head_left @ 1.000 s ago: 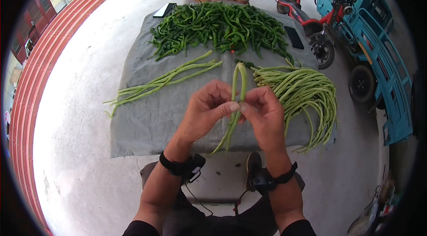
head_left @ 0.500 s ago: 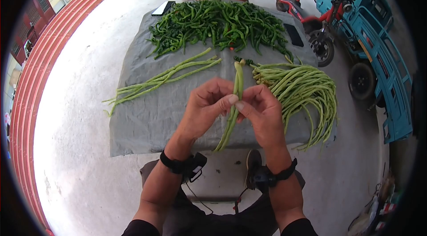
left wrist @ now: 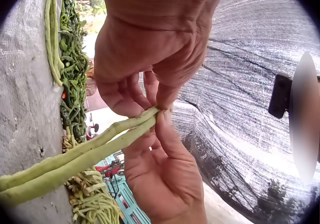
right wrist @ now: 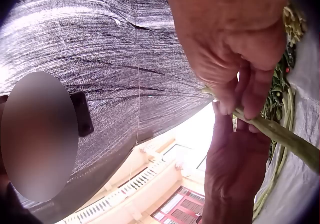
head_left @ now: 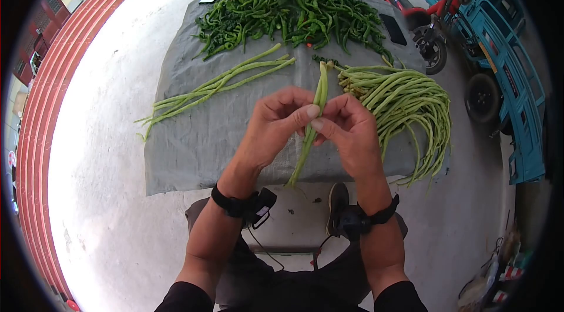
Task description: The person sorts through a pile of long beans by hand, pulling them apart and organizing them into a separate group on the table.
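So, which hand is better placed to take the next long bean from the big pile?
Probably the right hand. The big pile of long beans lies just beside it, while the left hand is farther off. Both hands now pinch the held long beans.

The head camera looks down from above; the 2 wrist cameras look up, very close. All 3 share the pinched beans [head_left: 311, 130].
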